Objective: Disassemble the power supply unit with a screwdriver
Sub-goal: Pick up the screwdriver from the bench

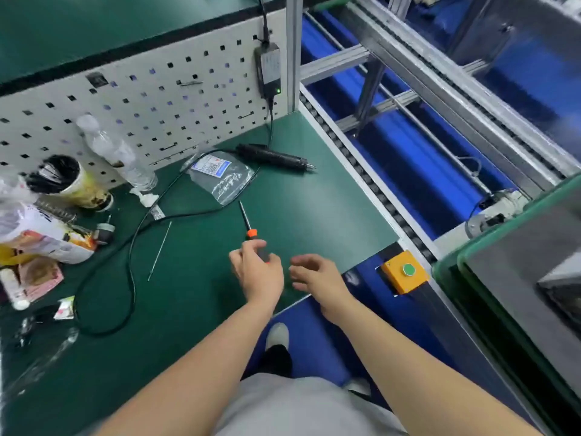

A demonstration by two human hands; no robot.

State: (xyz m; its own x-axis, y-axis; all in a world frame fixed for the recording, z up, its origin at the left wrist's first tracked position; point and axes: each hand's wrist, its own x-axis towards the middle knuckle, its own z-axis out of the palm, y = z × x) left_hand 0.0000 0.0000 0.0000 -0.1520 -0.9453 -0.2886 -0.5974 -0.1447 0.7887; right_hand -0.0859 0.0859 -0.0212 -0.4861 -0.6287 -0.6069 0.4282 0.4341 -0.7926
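A screwdriver (251,229) is gripped by the left hand (257,272) over the green worktop (314,209)

The left hand is closed around the dark and orange handle, with the metal shaft pointed away from the person toward a clear plastic bag (221,176). The right hand (317,278) is held just beside it, empty, with fingers loosely spread above the worktop edge. A black electric screwdriver (273,157) is laid beyond the bag, its cable run up to an adapter (268,70) hung on the pegboard (141,102). A water bottle (116,152), a paper cup (67,182) and snack packets are crowded at the left. A yellow box with a green button (405,272) is mounted at the right. No power supply unit can be made out with certainty
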